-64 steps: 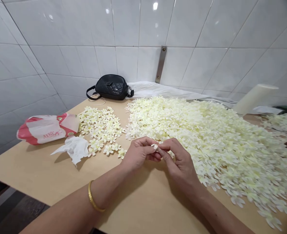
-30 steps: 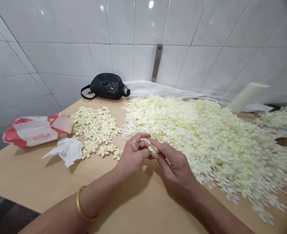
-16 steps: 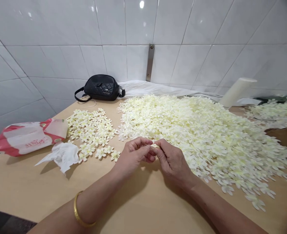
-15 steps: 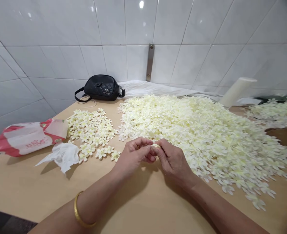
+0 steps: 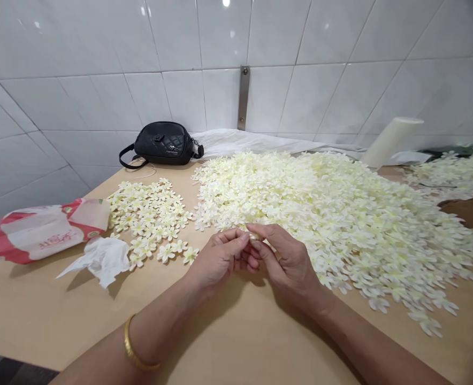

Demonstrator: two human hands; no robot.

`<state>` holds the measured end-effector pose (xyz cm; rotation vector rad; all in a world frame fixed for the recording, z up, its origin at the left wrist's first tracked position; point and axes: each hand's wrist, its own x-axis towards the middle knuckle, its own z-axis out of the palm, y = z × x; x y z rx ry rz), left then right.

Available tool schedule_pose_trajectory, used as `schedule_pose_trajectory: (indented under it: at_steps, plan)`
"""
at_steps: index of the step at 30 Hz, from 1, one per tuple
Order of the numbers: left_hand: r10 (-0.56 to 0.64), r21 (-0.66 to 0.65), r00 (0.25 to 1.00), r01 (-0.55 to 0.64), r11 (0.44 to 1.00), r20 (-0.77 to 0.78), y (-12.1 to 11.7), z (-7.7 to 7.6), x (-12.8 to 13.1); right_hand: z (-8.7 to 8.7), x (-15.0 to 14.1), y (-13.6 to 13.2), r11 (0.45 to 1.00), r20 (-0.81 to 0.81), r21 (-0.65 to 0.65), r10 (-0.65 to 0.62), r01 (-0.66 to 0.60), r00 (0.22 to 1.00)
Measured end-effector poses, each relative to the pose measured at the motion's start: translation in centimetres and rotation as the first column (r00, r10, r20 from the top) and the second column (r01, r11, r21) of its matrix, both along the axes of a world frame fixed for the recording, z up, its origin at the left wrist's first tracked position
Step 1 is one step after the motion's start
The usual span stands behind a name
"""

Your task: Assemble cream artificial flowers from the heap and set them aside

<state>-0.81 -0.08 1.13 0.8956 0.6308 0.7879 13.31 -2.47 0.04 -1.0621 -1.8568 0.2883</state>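
My left hand (image 5: 219,258) and my right hand (image 5: 289,263) meet at the fingertips above the near part of the table. Between them, thumbs and index fingers pinch a small pale artificial flower (image 5: 254,238), mostly hidden by the fingers. Just behind and to the right of my hands spreads a big heap of cream-white artificial flowers (image 5: 312,198). Left of my hands lies a smaller, flatter group of flowers (image 5: 152,214), these with yellow centres.
A red-and-white tissue packet (image 5: 47,232) and a crumpled tissue (image 5: 102,259) lie at left. At the back are a black bag (image 5: 164,143), white cloth (image 5: 236,143) and a leaning white roll (image 5: 393,141). Brown material (image 5: 471,206) sits at the right edge of the wooden table (image 5: 228,342).
The right index finger has stretched out over the left fingertips and lifted slightly from its thumb. Less of the pinched flower shows now. The view has shifted a little.
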Motion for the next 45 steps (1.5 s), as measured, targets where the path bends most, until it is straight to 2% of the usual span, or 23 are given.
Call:
schedule_pose_trajectory:
  at_steps: [10,14,17,19,27,31,36,41,45]
  plan:
    - [0.035,-0.045,0.999,-0.037,0.998,-0.037,0.1,0.04,-0.05,0.81,0.6,-0.22,0.989,0.002,-0.151,0.006,-0.006,1.0]
    - [0.072,-0.099,0.996,-0.076,0.992,-0.049,0.04,0.33,0.05,0.81,0.41,-0.27,0.991,0.091,-0.125,-0.03,0.042,0.995]
    - [0.041,-0.093,0.999,-0.043,0.995,-0.028,-0.03,0.29,0.01,0.49,0.36,-0.29,0.99,0.154,-0.09,-0.09,0.105,0.984]
    - [0.031,-0.076,0.999,-0.034,0.997,-0.037,-0.05,0.17,-0.06,0.36,0.3,-0.29,0.986,0.143,-0.112,-0.11,0.127,0.984]
    - [0.143,-0.097,0.989,-0.147,0.984,-0.05,0.48,0.04,-0.45,0.55,-0.15,-0.42,0.967,-0.046,-0.244,0.059,-0.069,0.997]
    - [0.13,-0.129,0.99,-0.136,0.982,-0.059,0.59,0.12,-0.55,0.45,0.02,-0.59,0.94,-0.122,-0.308,0.115,-0.148,0.986]
    - [0.068,-0.078,0.993,-0.076,0.994,-0.094,0.52,0.07,-0.54,0.39,0.17,-0.61,0.96,-0.053,-0.27,0.063,-0.075,0.997]
    - [0.043,-0.056,0.998,-0.046,0.997,-0.056,0.5,-0.16,-0.42,0.56,0.2,-0.42,0.961,-0.098,-0.243,0.112,-0.132,0.989]
    - [0.034,-0.066,0.999,-0.033,0.997,0.018,0.31,-0.31,-0.21,0.64,0.15,-0.42,0.965,-0.102,-0.24,0.087,-0.109,0.991]
